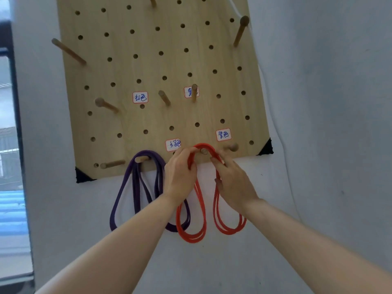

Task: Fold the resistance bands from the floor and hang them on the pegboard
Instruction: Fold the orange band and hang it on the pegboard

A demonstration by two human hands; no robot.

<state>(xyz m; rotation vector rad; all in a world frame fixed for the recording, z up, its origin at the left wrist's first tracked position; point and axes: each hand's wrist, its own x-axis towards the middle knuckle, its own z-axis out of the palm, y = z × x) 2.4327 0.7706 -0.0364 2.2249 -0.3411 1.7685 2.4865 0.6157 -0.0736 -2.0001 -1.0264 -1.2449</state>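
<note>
Folded red resistance band (192, 238) draped over a wooden peg (204, 151) at the lower edge of the pegboard (148, 66), gripped near its top by left hand (180, 175) and right hand (233, 183), just beside a purple resistance band (136, 187) hanging from the neighbouring peg (141, 159).

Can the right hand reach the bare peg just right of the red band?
Probably yes: that peg sits just above the right hand with nothing between, though the hand is holding the red band.
</note>
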